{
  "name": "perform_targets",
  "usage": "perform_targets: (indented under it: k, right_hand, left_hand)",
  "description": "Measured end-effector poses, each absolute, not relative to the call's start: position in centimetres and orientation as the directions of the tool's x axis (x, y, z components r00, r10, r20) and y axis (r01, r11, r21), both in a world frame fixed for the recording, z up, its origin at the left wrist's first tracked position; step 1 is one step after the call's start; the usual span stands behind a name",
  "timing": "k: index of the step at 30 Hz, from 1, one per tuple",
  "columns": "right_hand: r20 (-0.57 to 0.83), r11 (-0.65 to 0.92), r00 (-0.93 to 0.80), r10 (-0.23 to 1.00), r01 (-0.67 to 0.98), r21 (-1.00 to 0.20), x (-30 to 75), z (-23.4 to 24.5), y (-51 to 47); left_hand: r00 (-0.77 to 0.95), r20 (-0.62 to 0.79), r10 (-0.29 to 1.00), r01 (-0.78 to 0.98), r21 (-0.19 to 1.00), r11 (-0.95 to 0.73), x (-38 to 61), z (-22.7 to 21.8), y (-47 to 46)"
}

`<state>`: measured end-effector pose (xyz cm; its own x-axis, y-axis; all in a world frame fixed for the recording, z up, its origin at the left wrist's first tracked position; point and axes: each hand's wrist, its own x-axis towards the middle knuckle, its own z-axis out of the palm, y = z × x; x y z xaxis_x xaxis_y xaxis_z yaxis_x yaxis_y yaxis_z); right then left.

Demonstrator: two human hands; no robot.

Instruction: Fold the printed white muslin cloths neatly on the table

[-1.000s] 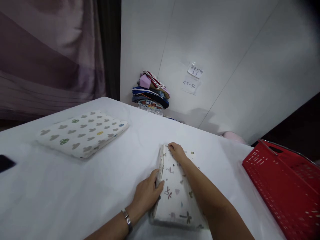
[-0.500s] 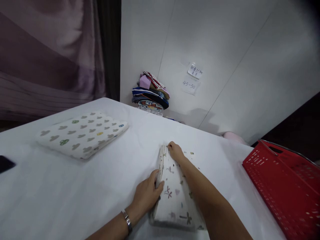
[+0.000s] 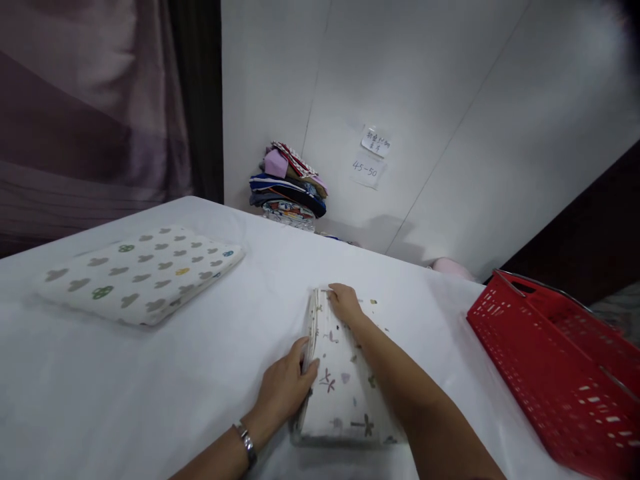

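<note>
A white folded cloth [image 3: 336, 407] with small palm trees and other motifs lies in layers on the white table [image 3: 240, 393]. At its left edge, my left hand [image 3: 284, 381], with a metal bracelet on the wrist, grips the layers, thumb on top and the other fingers partly hidden at the side. My right hand [image 3: 346, 305] reaches across the cloth and closes on its far edge; the forearm covers part of the right side. Farther left rests another folded white cloth [image 3: 145, 273] printed with grey, green, yellow and blue shapes, touched by neither hand.
A red perforated basket [image 3: 545, 360] with a metal handle stands at the right. Beyond the table's far edge, a pile of folded fabrics [image 3: 289, 183] leans near the white wall [image 3: 425, 80], which bears two paper notes [image 3: 370, 160]. A pinkish curtain [image 3: 90, 120] hangs at the left.
The whole view has shifted a little, so the table and basket sit farther left in the picture. Both hands stay on the cloth, the right fingers slightly changed at its far edge.
</note>
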<state>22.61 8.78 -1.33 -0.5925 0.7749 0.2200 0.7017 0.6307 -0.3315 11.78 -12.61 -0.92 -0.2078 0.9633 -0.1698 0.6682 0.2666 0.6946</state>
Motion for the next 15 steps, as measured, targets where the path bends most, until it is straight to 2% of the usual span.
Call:
perform_targets:
  k: [4, 10, 15]
  right_hand:
    - [0.277, 0.642, -0.581, 0.765, 0.716, -0.273, 24.9, -1.4, 7.8]
    - [0.121, 0.577, -0.565, 0.816, 0.787, -0.220, 26.2, -1.6, 7.6]
    - [0.101, 0.558, -0.550, 0.829, 0.807, -0.191, 25.9, -1.4, 7.4]
  left_hand:
    - [-0.210, -0.153, 0.966, 0.671, 0.696, 0.256, 11.8, -1.0, -12.6]
    - [-0.212, -0.165, 0.963, 0.671, 0.692, 0.266, 11.8, -0.9, -12.5]
    - [-0.209, -0.159, 0.965, 0.661, 0.704, 0.259, 11.7, -0.8, -12.5]
